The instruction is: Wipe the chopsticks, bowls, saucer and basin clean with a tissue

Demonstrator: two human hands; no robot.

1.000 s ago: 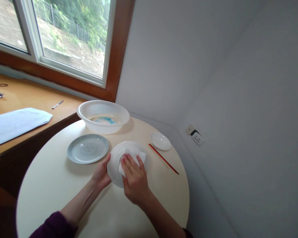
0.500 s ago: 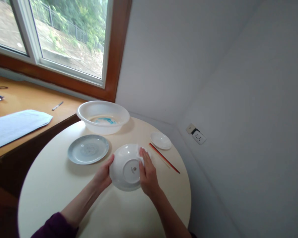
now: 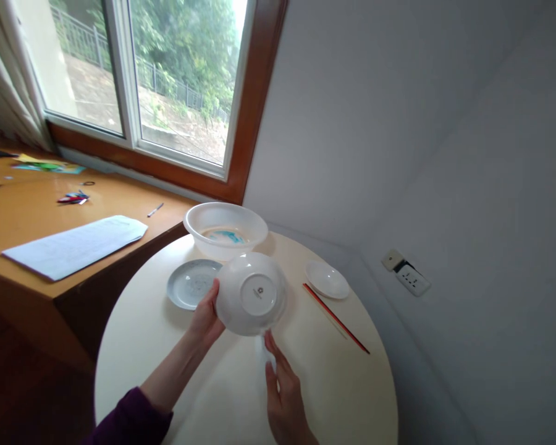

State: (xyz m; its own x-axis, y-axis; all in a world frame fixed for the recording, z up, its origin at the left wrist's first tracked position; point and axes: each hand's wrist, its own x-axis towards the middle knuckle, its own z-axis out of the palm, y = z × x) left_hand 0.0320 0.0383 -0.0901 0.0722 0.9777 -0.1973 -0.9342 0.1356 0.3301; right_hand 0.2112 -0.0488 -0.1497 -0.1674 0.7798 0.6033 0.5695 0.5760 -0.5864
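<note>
White bowl (image 3: 251,293) (head view), underside showing, above a round cream table (image 3: 347,395) — the left hand (image 3: 208,318) grips its edge, thumb in front; the right hand (image 3: 285,392) pinches a tissue (image 3: 261,358) at its lower rim. A window (image 3: 185,80) lies behind. Relative to the preceding frame, the right hand sits lower.

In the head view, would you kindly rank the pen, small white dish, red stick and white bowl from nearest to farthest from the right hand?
1. White bowl: in the left hand, just beyond the right hand.
2. Red stick: right side of the round table.
3. Small white dish: near the table's far right edge.
4. Pen: on the desk, off left.
</note>
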